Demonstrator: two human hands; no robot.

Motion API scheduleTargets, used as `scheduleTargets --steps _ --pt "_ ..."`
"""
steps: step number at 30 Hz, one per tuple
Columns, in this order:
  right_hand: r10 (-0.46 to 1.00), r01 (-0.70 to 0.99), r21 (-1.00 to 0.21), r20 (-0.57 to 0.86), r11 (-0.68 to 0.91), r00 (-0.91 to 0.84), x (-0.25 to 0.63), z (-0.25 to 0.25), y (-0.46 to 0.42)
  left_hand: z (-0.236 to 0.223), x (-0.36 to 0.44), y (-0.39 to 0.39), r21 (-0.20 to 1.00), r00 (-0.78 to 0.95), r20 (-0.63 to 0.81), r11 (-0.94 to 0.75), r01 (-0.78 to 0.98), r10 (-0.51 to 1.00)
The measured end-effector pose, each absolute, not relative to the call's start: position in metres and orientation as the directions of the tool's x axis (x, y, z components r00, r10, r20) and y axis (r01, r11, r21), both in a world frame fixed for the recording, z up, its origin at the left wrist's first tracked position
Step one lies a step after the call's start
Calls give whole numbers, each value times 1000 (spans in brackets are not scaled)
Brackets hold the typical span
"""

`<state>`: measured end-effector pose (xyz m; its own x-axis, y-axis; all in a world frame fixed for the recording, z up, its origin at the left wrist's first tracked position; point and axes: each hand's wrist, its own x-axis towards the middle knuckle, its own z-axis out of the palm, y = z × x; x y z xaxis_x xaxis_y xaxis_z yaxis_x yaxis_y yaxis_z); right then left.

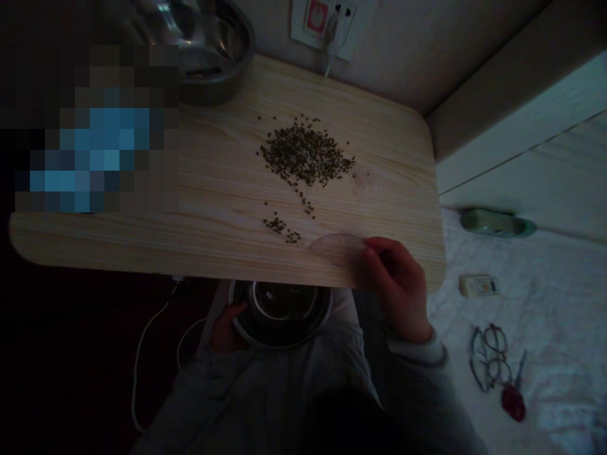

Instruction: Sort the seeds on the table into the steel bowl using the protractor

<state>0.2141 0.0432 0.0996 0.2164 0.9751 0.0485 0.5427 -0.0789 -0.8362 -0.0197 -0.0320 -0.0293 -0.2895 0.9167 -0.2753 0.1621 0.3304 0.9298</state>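
Note:
A pile of small dark greenish-brown beans or seeds lies on the pale wood-grain table, with a thin trail and smaller clusters nearer its front edge. Close to that edge, my right hand pinches a thin, see-through curved piece that looks like plastic; its exact kind is unclear. The piece is low over the tabletop, just right of the small clusters. Below the edge, my left hand grips the left rim of a round metal bowl on my lap. Dark contents show dimly inside the bowl.
A large metal basin stands at the table's back left, near a wall socket with a plug. A blurred-out blue item is at left. On the white bedding lie a green object, a small pack and cords. A white cable hangs at left.

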Motion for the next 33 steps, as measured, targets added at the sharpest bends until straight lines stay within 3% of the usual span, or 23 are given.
scheduleTargets --steps 9,19,28,33 --pt "983 557 -830 76 -30 167 200 98 62 -27 -11 -29 948 -340 -292 316 16 894" --pt "988 548 -836 66 -23 142 200 98 60 -22 -23 -14 840 -252 -541 533 -105 803" --pt "988 580 -814 72 -20 136 193 99 65 -21 -24 -15 861 -226 -504 504 -60 834" --pt "995 555 -832 45 -13 92 193 100 62 -26 -20 -20 868 -301 -488 493 -65 820"
